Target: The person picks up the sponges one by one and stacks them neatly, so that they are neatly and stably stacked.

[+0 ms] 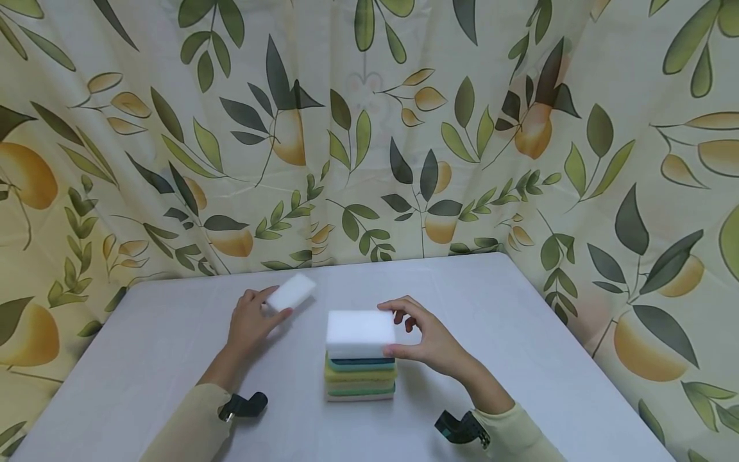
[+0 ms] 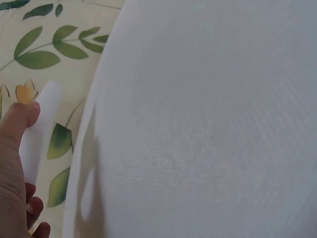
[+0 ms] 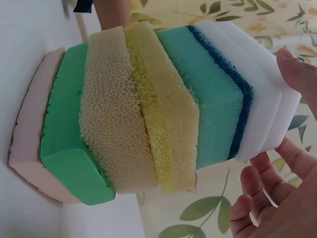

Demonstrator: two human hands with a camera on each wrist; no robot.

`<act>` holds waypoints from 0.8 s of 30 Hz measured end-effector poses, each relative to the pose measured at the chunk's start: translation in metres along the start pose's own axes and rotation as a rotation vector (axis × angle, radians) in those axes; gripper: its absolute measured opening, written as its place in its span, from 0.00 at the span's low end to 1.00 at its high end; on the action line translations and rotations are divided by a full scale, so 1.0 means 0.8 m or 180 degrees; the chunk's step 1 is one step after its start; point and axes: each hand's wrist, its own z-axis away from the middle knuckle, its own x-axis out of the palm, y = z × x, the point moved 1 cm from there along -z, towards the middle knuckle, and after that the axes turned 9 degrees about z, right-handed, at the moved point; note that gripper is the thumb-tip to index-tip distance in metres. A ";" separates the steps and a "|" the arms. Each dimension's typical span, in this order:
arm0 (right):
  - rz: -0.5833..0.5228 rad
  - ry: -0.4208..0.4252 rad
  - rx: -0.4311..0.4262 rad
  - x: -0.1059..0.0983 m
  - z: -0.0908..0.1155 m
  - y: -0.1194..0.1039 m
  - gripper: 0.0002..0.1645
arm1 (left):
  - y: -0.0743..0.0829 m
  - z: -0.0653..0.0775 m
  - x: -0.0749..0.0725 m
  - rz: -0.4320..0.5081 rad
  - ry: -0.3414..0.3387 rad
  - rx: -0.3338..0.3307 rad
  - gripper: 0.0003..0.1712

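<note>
A stack of sponges stands on the table. From the bottom it has a pink sponge (image 3: 34, 121), a green sponge (image 3: 74, 148), a coarse beige sponge (image 3: 111, 109), yellow and cream layers (image 3: 166, 114), and a teal sponge (image 3: 213, 94) with a dark blue scouring layer. White sponge layers (image 3: 262, 114) form the top. My right hand (image 1: 433, 337) pinches the uppermost white sponge (image 1: 359, 333) at its right end, thumb in front and fingers behind. Left of the stack, my left hand (image 1: 251, 321) grips another white sponge (image 1: 292, 292), tilted and slightly blurred, above the table.
A white cloth covers the table (image 1: 462, 282). Behind it and along both sides hangs a curtain (image 1: 369, 128) printed with leaves and fruit. Dark wrist cameras (image 1: 245, 406) sit at both cuffs.
</note>
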 end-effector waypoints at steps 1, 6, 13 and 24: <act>-0.0003 0.0002 -0.0004 0.000 0.000 0.000 0.36 | 0.002 0.000 -0.001 0.0021 -0.0001 0.0018 0.40; -0.0002 -0.0004 -0.0003 0.000 0.000 0.000 0.36 | 0.011 0.003 -0.006 0.0115 -0.0003 0.0097 0.38; -0.0002 0.0024 -0.0016 -0.001 0.002 0.000 0.35 | 0.025 0.007 -0.012 0.0235 -0.0040 0.0190 0.35; 0.0018 0.0031 0.0000 -0.001 0.001 0.000 0.36 | 0.052 0.013 -0.031 0.0377 -0.0157 0.0356 0.34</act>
